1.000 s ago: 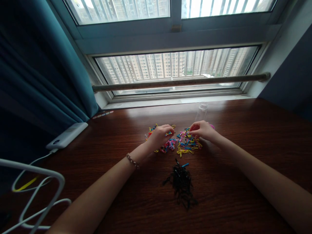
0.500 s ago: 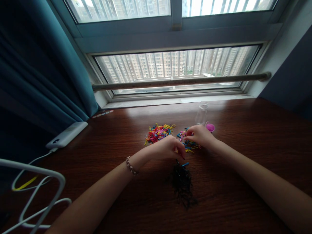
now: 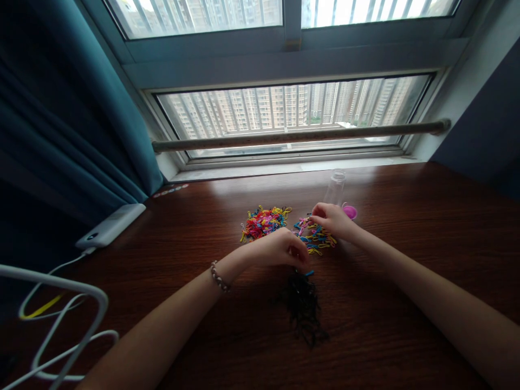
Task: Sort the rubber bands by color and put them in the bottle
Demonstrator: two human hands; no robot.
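My left hand (image 3: 284, 248), a braided bracelet on its wrist, has its fingertips pinched together at the top edge of a pile of black rubber bands (image 3: 304, 303). Whatever is in that pinch is too small to make out. A short blue piece (image 3: 310, 273) lies beside those fingertips. Over the far side of a small spread of blue, yellow and pink rubber bands (image 3: 319, 238), my right hand (image 3: 331, 219) is closed, thumb against forefinger; its contents cannot be made out. A denser heap of multicoloured rubber bands (image 3: 264, 221) lies beyond my left hand, partly covered by it.
Behind my right hand stands a clear bottle (image 3: 335, 187), with a pink round cap (image 3: 350, 211) beside it. A white power bank (image 3: 111, 225) with a cable lies at the left by the curtain (image 3: 101, 108). White tubing (image 3: 81, 284) curves at the lower left.
My right hand has drawn slightly up and back, uncovering more of the small coloured spread. My left fingertips have dipped a little closer to the black pile.
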